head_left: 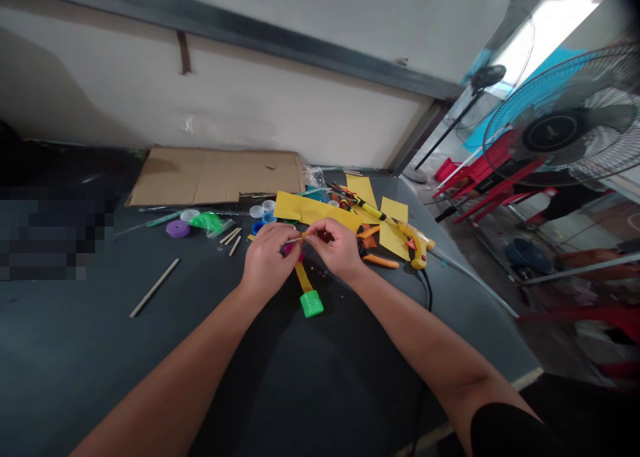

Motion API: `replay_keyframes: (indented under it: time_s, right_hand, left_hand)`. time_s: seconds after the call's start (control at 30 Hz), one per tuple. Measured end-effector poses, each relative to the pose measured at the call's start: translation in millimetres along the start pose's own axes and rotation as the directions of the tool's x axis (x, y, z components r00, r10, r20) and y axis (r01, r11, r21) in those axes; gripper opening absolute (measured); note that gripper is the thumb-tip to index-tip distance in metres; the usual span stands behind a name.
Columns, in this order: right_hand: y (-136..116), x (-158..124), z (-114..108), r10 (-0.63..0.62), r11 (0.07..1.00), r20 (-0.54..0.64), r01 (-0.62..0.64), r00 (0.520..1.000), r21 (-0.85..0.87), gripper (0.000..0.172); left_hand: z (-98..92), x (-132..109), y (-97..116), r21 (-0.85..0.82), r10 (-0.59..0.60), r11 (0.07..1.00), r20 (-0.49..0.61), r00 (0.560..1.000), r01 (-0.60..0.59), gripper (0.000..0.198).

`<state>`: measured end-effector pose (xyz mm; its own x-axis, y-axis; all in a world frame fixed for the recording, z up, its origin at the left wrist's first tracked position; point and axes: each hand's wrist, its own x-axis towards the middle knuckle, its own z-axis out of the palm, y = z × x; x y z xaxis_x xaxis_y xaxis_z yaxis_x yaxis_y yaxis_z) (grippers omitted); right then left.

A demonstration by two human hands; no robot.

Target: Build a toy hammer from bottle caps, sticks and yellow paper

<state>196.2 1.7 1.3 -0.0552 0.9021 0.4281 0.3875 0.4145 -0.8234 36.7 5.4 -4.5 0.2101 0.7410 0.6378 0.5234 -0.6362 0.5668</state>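
Note:
My left hand (267, 257) is closed around part of a small craft piece and a thin wooden stick (295, 240). The fingertips of my right hand (336, 247) are pinched at the stick's right end, close to my left fingertips. Below my left fingers a yellow strip (303, 277) slants down to a bright green block (312, 304). A pink round part (289, 249) shows partly between the hands; my fingers hide the rest of it.
Behind the hands lie yellow sheets (315, 212), bottle caps (257, 211), pliers with orange handles (381, 262) and a yellow glue gun (418, 245). Cardboard (215, 175) rests by the wall. At left are a purple cap (178, 228) and a loose stick (155, 288). A fan (555, 130) stands right.

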Motion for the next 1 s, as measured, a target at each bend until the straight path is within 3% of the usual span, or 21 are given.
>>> replay_keyframes:
  time_s: [0.3, 0.73, 1.0]
  right_hand:
    - [0.6, -0.2, 1.1, 0.022, 0.999, 0.006, -0.022, 1.000, 0.024, 0.010]
    - [0.5, 0.7, 4.6, 0.078, 0.994, -0.044, -0.074, 0.996, 0.078, 0.007]
    - [1.0, -2.8, 0.5, -0.098, 0.994, -0.008, 0.097, 0.995, -0.048, 0.005]
  left_hand:
    - [1.9, -2.9, 2.0, -0.001, -0.063, 0.998, -0.063, 0.996, 0.063, 0.005]
    - [3.0, -3.3, 0.9, -0.014, -0.005, 1.000, -0.075, 0.997, 0.004, 0.005]
    - [5.1, -4.4, -2.9, -0.008, 0.025, 1.000, -0.106, 0.994, -0.026, 0.004]
